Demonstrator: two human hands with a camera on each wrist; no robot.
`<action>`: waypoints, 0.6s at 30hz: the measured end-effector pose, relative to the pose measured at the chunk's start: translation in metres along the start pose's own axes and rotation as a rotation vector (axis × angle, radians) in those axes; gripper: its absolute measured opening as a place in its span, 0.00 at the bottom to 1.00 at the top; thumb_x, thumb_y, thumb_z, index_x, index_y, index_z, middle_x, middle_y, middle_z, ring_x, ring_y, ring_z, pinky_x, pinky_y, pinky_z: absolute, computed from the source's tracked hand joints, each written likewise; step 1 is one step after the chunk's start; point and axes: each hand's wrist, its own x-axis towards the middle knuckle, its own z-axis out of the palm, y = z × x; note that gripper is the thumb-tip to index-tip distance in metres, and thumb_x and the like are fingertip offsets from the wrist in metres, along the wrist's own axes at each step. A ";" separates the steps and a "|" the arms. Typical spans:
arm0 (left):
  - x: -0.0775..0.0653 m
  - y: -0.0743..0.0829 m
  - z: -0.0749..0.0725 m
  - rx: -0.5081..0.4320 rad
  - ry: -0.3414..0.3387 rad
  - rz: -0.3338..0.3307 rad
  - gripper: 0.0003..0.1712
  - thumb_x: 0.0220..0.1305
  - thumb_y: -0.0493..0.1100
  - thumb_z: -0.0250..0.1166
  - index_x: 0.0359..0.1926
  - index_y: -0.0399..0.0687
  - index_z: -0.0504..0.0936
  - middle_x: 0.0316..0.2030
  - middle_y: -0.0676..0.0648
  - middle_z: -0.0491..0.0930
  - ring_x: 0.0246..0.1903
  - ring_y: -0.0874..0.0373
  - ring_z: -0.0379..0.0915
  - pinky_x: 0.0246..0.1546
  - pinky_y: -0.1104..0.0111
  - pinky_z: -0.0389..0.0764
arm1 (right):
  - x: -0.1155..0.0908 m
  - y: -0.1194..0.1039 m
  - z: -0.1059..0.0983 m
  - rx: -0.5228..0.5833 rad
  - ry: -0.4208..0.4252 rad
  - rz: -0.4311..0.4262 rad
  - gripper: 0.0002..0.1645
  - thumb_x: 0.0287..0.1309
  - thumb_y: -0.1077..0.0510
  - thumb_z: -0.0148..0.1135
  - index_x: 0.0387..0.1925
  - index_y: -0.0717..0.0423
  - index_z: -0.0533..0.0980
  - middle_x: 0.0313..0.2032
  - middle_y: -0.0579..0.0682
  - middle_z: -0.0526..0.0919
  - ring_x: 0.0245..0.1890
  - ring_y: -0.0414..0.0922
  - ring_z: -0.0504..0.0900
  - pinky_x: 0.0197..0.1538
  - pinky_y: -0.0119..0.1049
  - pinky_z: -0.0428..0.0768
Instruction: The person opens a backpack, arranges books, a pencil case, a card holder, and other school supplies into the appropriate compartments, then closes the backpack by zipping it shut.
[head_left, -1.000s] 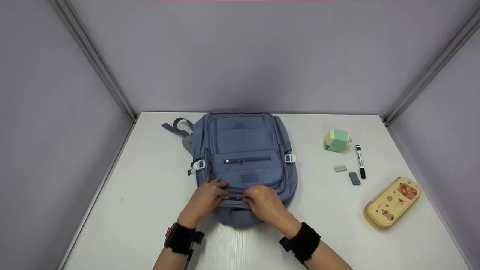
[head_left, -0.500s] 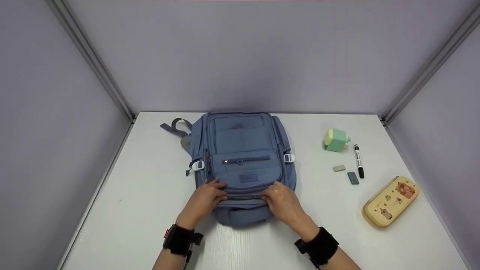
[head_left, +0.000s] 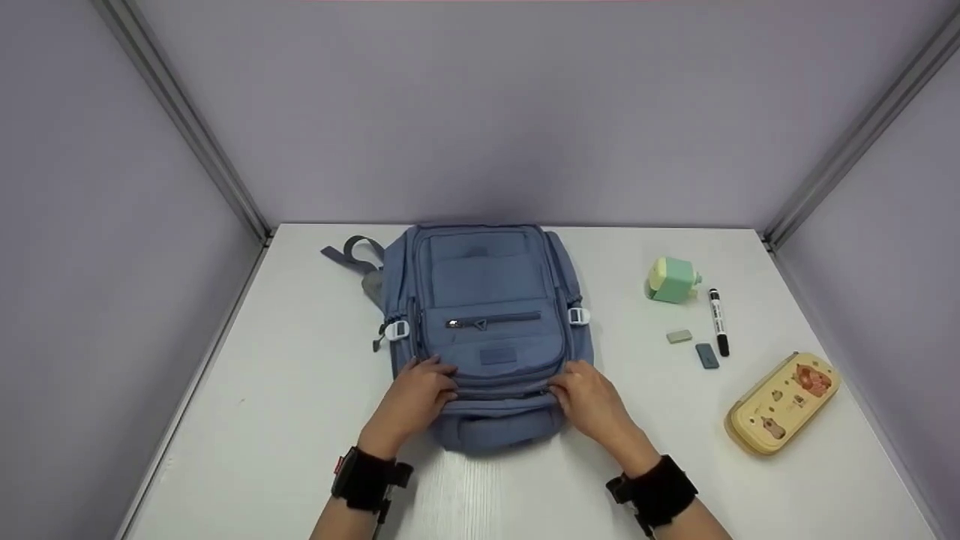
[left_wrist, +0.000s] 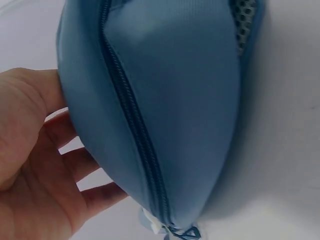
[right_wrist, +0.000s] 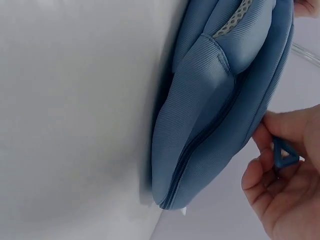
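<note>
A blue backpack (head_left: 491, 281) lies front side up on the white table, its bottom away from the wall hidden partly by the hands. At its near left edge my left hand (head_left: 416, 394) holds the fabric beside a zipper, and the left wrist view shows the thumb and fingers spread along the bag's edge. My right hand (head_left: 594, 401) is at the near right side, at the other end of that zipper. In the right wrist view its fingers pinch a zipper pull with a blue triangular tab (right_wrist: 286, 154).
To the right lie a green and yellow box-like item (head_left: 673, 280), a black-and-white marker (head_left: 719, 322), a small grey-green block (head_left: 679, 337), a dark blue-grey block (head_left: 706, 356) and a yellow pencil case (head_left: 784, 403). A strap (head_left: 349, 257) trails off the bag's left. Walls enclose the table.
My right hand has slid rightward along the zipper, from near the middle to the bag's right side. My left hand has stayed at the left edge.
</note>
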 end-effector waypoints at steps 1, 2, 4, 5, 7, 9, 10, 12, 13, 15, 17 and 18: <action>0.002 0.003 0.000 0.008 -0.007 0.004 0.04 0.61 0.38 0.70 0.35 0.44 0.89 0.51 0.42 0.82 0.57 0.35 0.71 0.57 0.35 0.63 | 0.000 0.000 0.000 0.017 -0.013 0.011 0.02 0.51 0.64 0.73 0.29 0.56 0.86 0.26 0.43 0.75 0.31 0.44 0.76 0.34 0.39 0.77; 0.004 0.007 0.000 0.021 -0.015 0.011 0.04 0.62 0.40 0.69 0.35 0.45 0.89 0.51 0.43 0.82 0.57 0.36 0.72 0.57 0.35 0.63 | 0.001 -0.001 0.000 0.030 -0.024 0.025 0.02 0.52 0.63 0.74 0.29 0.55 0.86 0.26 0.43 0.76 0.31 0.44 0.77 0.34 0.39 0.77; 0.010 0.014 0.003 0.047 -0.031 0.031 0.06 0.63 0.43 0.68 0.36 0.47 0.89 0.52 0.44 0.82 0.58 0.37 0.71 0.57 0.36 0.64 | 0.001 -0.002 0.000 0.040 -0.038 0.052 0.03 0.51 0.60 0.75 0.28 0.54 0.86 0.27 0.43 0.78 0.31 0.44 0.78 0.34 0.39 0.77; 0.013 0.018 0.006 0.058 -0.041 0.044 0.07 0.64 0.44 0.68 0.37 0.48 0.89 0.52 0.45 0.82 0.58 0.38 0.71 0.57 0.36 0.64 | 0.002 -0.003 0.000 0.037 -0.041 0.059 0.03 0.51 0.59 0.75 0.28 0.54 0.86 0.27 0.43 0.78 0.31 0.44 0.78 0.34 0.39 0.78; 0.019 0.023 0.012 0.082 -0.054 0.079 0.07 0.65 0.45 0.67 0.38 0.49 0.89 0.53 0.47 0.81 0.59 0.39 0.71 0.57 0.37 0.65 | 0.003 -0.004 0.000 0.019 -0.038 0.064 0.04 0.51 0.58 0.75 0.28 0.53 0.86 0.26 0.43 0.79 0.30 0.44 0.79 0.32 0.40 0.78; 0.024 0.027 0.018 0.108 -0.055 0.104 0.06 0.64 0.44 0.68 0.37 0.50 0.89 0.53 0.48 0.81 0.59 0.41 0.72 0.55 0.37 0.68 | 0.003 -0.004 0.000 -0.005 -0.028 0.058 0.04 0.51 0.57 0.75 0.27 0.52 0.86 0.26 0.43 0.79 0.30 0.44 0.79 0.31 0.40 0.78; 0.026 0.028 0.020 0.112 -0.054 0.110 0.05 0.64 0.43 0.68 0.36 0.50 0.89 0.53 0.49 0.82 0.58 0.41 0.73 0.54 0.36 0.68 | 0.002 -0.004 0.000 -0.015 -0.020 0.055 0.04 0.51 0.57 0.75 0.27 0.52 0.86 0.26 0.42 0.79 0.29 0.44 0.79 0.31 0.40 0.78; 0.028 0.029 0.024 0.121 -0.046 0.111 0.03 0.62 0.42 0.70 0.34 0.50 0.90 0.51 0.50 0.83 0.57 0.43 0.75 0.53 0.36 0.69 | 0.001 -0.003 0.001 -0.038 -0.003 0.042 0.05 0.51 0.57 0.75 0.25 0.51 0.85 0.25 0.42 0.78 0.29 0.44 0.79 0.30 0.40 0.78; 0.028 0.029 0.025 0.125 -0.041 0.109 0.03 0.61 0.41 0.70 0.33 0.50 0.90 0.50 0.50 0.83 0.56 0.43 0.75 0.53 0.36 0.68 | 0.000 -0.002 0.001 -0.050 0.005 0.034 0.06 0.51 0.57 0.75 0.25 0.51 0.84 0.25 0.42 0.77 0.28 0.44 0.79 0.29 0.40 0.78; 0.027 0.028 0.027 0.121 -0.033 0.106 0.03 0.61 0.41 0.70 0.32 0.49 0.90 0.49 0.50 0.84 0.55 0.44 0.76 0.54 0.35 0.67 | -0.002 0.001 0.000 -0.079 0.015 0.015 0.08 0.50 0.58 0.76 0.23 0.51 0.82 0.24 0.43 0.76 0.28 0.45 0.79 0.28 0.41 0.77; 0.026 0.027 0.029 0.111 -0.030 0.105 0.04 0.61 0.41 0.70 0.33 0.49 0.90 0.49 0.49 0.84 0.56 0.43 0.76 0.55 0.34 0.65 | -0.004 0.005 0.000 -0.120 0.018 -0.007 0.10 0.49 0.59 0.76 0.22 0.52 0.79 0.24 0.44 0.75 0.27 0.46 0.78 0.26 0.41 0.77; 0.025 0.027 0.029 0.103 -0.031 0.106 0.04 0.61 0.41 0.70 0.34 0.48 0.91 0.50 0.49 0.83 0.56 0.43 0.75 0.55 0.34 0.64 | -0.004 0.008 -0.001 -0.141 0.017 -0.012 0.11 0.49 0.60 0.75 0.22 0.52 0.78 0.24 0.45 0.74 0.27 0.47 0.78 0.25 0.42 0.76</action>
